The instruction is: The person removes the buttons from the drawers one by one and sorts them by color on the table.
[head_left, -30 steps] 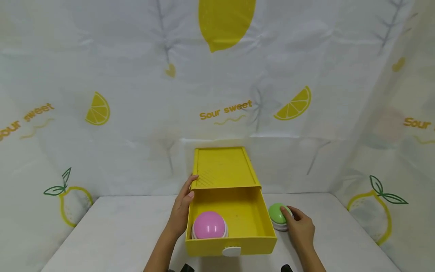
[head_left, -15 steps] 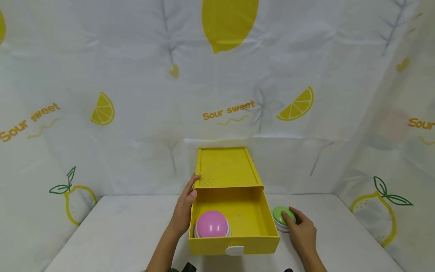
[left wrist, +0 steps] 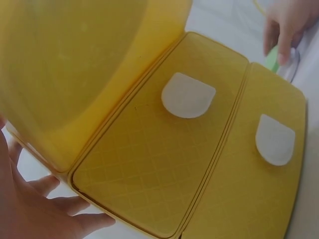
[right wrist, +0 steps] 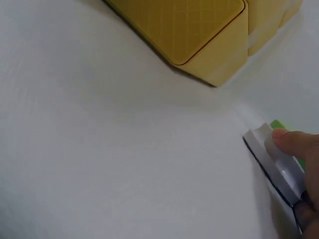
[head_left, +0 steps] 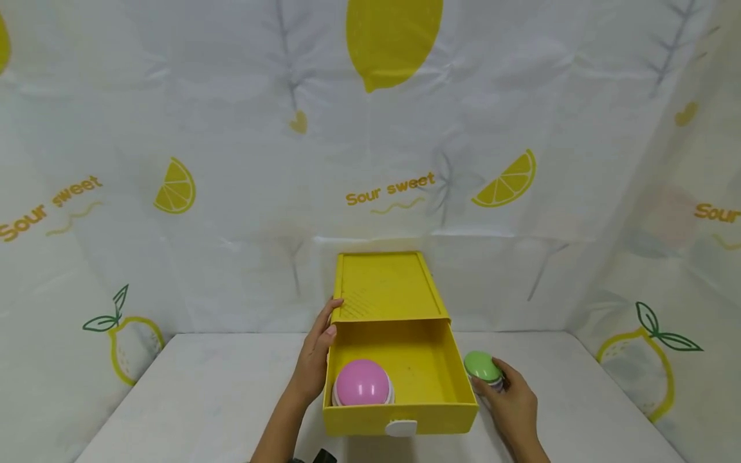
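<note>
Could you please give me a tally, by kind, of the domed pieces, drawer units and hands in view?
Domed pieces: 2 (pink domed piece, green domed piece)
Drawer units: 1 (yellow drawer unit)
Hands: 2 (left hand, right hand)
Total: 5

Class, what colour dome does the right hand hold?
A light green dome, clearest in the head view.

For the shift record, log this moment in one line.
left hand: rests against yellow box | right hand: grips green button beside drawer | drawer: open, pink button inside, front left corner
</note>
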Demonstrator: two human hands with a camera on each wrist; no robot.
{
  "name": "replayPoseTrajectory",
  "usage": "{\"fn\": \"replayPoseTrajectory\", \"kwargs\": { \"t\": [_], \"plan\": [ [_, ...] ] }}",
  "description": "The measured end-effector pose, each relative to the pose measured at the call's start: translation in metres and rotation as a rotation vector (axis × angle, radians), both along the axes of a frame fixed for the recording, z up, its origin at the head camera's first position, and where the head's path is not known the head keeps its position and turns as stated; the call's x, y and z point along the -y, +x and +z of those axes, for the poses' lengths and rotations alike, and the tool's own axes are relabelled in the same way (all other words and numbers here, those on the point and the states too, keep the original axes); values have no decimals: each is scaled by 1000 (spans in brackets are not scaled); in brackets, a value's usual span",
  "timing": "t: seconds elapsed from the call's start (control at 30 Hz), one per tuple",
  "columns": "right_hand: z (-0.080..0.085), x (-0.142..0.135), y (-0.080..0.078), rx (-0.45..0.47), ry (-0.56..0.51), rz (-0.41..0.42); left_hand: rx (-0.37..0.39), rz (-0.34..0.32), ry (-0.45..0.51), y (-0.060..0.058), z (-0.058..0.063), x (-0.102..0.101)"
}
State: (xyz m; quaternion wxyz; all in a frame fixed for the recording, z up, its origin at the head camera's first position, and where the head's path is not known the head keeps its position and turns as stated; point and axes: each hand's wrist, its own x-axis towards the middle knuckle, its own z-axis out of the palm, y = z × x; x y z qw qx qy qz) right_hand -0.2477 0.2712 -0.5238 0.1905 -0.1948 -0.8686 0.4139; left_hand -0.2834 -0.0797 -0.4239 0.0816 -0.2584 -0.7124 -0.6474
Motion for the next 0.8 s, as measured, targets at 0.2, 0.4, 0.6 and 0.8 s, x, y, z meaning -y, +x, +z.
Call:
{"fn": "replayPoseTrajectory", "kwargs": {
  "t": [0.2, 0.4, 0.6, 0.8],
  "plan": [
    [0, 0, -13, -20, 2, 16, 0, 4, -5, -1, 0, -1],
    [-1, -2, -29, -29, -6, 49, -17, -8, 8, -2, 1, 2],
    [1, -5, -45, -60, 9, 81, 3, -10, 10, -1, 2, 4],
    [0, -8, -54, -53, 5, 94, 16, -1, 4, -2, 0, 3]
  ]
}}
